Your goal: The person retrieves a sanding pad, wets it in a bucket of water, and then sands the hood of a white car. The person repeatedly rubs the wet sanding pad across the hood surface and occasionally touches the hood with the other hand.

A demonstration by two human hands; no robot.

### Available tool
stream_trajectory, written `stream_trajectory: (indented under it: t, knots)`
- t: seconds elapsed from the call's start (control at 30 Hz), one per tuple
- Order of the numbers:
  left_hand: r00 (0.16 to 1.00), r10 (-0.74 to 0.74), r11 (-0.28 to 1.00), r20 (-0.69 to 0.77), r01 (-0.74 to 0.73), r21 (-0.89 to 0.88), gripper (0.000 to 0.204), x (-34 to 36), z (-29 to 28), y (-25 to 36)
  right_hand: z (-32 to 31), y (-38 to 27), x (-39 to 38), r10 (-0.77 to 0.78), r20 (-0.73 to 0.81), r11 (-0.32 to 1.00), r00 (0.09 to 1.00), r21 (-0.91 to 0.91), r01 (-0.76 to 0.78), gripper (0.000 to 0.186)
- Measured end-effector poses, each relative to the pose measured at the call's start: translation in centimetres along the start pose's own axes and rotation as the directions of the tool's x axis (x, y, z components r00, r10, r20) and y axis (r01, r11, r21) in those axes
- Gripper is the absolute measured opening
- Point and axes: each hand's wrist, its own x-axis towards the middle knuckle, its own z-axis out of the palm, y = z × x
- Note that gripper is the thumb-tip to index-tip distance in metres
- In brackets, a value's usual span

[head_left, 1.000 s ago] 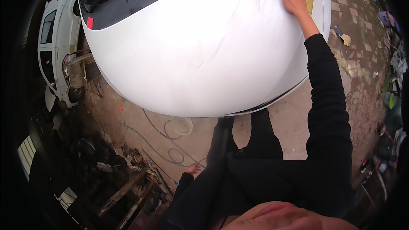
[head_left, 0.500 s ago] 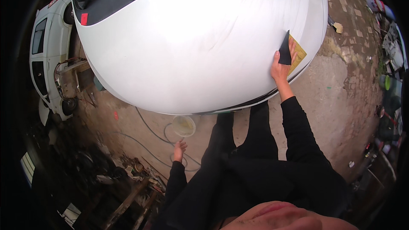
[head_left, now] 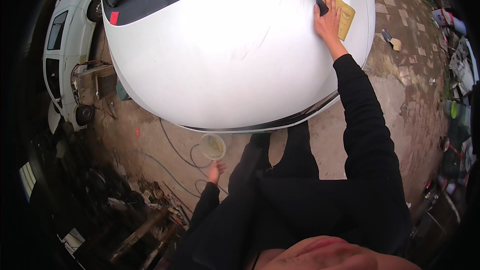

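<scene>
A white car hood fills the upper middle of the view. On its right side my right hand presses a sheet of sandpaper against the paint. The sheet has a tan back, and a dark grit corner is folded up under my thumb. My fingers lie along the tan back. Faint dark streaks run over the hood left of the sheet. My left hand hangs low with nothing in it, fingers loosely apart. Just beyond it on the ground stands a pale bucket with something yellowish inside.
A thin hose curls over the concrete beside the bucket. Another white car is parked at the left. Wooden pieces and scrap lie at lower left. Brick paving and piled clutter are at the right.
My right hand has slid the sandpaper up the hood, away from the front edge, and more of its tan back shows. The left hand has shifted slightly right, staying near the bucket.
</scene>
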Motion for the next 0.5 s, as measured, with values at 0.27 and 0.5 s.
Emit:
stream_trajectory:
  t: [0.27,0.5]
  knots:
    - [1.0,-0.005,1.0,0.015,0.005,0.005,0.062,-2.4,4.1,-0.1,-0.4,-1.0,-2.2,0.043,0.029,0.998,0.999,0.041,-0.045,0.071]
    - [0.997,0.076,0.997,-0.011,-0.077,-0.017,0.062,-3.1,5.8,0.6,-5.3,-6.4,-21.5,-0.144,0.507,0.986,0.85,0.145,0.081,0.083]
